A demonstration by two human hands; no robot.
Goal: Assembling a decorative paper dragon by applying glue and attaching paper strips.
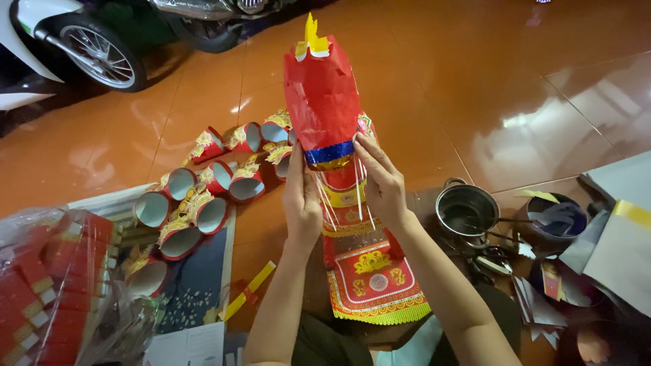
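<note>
I hold up a tall red paper headpiece (321,95) with a yellow flame-shaped tip and a blue and gold band at its base. My left hand (301,200) grips its lower left side. My right hand (381,179) presses fingers against the right side near the band. Thin white strips hang from it between my hands. Below it lies a red paper robe (369,271) with gold patterns and a yellow fringed hem.
Several small red and gold paper hats (203,200) lie on the orange tiled floor (475,81) at left. A bag of red paper pieces (57,285) sits at lower left. A metal pot (466,209), a dark bowl (557,220) and paper sheets (620,237) are at right. A motorbike wheel (98,54) stands at top left.
</note>
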